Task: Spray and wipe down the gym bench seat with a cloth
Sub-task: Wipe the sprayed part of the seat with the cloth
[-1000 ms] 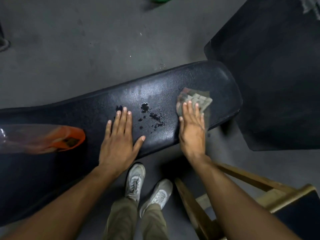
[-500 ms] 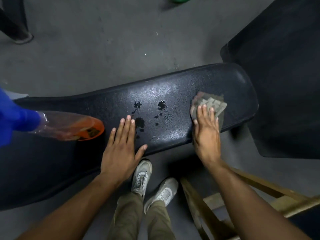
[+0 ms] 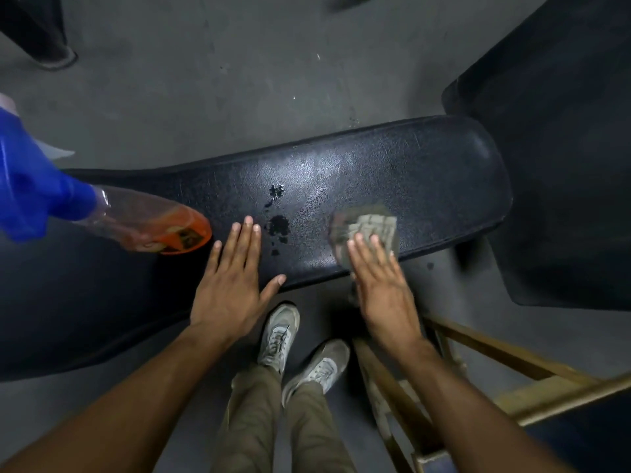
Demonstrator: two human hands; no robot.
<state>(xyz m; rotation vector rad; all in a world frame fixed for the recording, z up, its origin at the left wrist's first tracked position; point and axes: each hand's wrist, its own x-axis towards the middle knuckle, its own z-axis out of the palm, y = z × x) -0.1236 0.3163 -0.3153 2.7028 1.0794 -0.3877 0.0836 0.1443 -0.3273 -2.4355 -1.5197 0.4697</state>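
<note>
The black padded bench seat (image 3: 426,172) runs across the view, with dark worn patches near its middle. My right hand (image 3: 382,285) presses flat on a grey-green folded cloth (image 3: 368,223) near the seat's front edge, fingers over its lower part. My left hand (image 3: 232,285) lies flat on the seat, fingers spread, holding nothing. A spray bottle (image 3: 143,223) with orange liquid and a blue trigger head lies on its side on the seat, left of my left hand.
My legs and grey shoes (image 3: 297,353) stand on the grey floor below the bench. A wooden frame (image 3: 495,363) stands at the lower right. A black floor mat (image 3: 563,148) lies at the right. A dark post foot (image 3: 41,39) sits at the top left.
My right hand has slid the cloth leftward and toward the seat's front edge. The left hand stays flat. The view has shifted, showing more of the bottle's blue head.
</note>
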